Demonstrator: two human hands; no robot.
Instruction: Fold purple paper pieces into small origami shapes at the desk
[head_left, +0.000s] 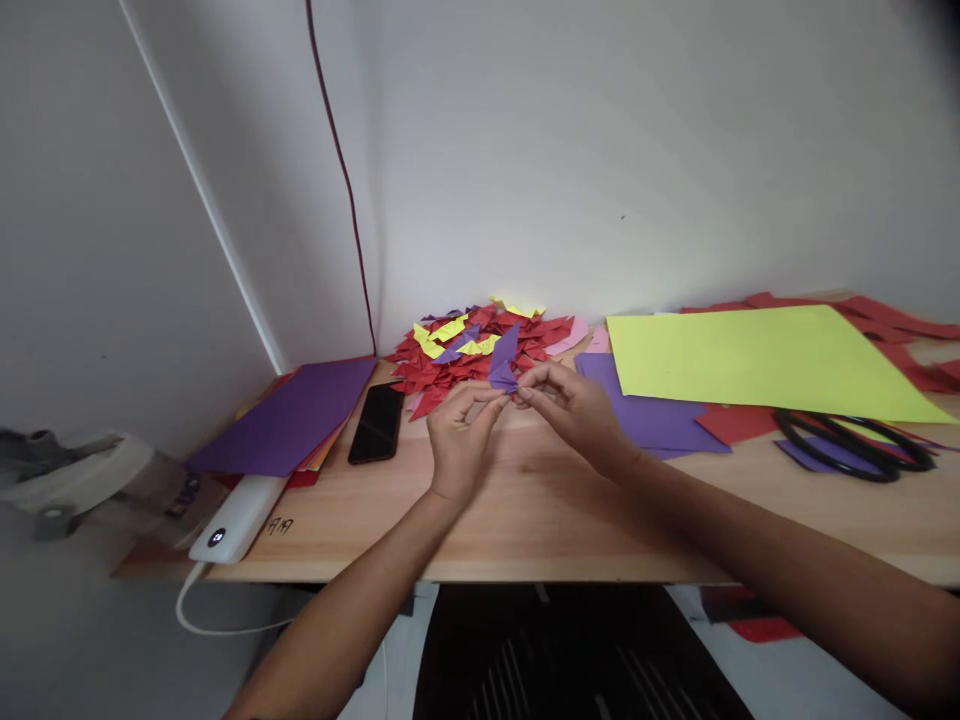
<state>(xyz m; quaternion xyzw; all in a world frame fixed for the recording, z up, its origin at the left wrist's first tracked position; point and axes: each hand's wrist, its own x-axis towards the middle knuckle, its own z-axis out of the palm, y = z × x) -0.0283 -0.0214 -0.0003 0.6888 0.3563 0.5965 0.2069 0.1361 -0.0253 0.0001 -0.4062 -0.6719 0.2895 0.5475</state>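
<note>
Both my hands meet above the middle of a wooden table [525,520], pinching a small folded purple paper piece [504,362]. My left hand [459,440] holds its lower end between thumb and fingertips. My right hand [574,408] pinches the same piece from the right side. The piece points upward, just in front of a pile of folded paper triangles [480,350] in red, yellow and purple.
A black phone [377,422] lies left of my hands beside a purple sheet [289,418]. A white power bank [236,518] with a cable sits at the front left edge. A large yellow sheet [757,360], purple and red sheets, and black scissors [855,442] lie to the right.
</note>
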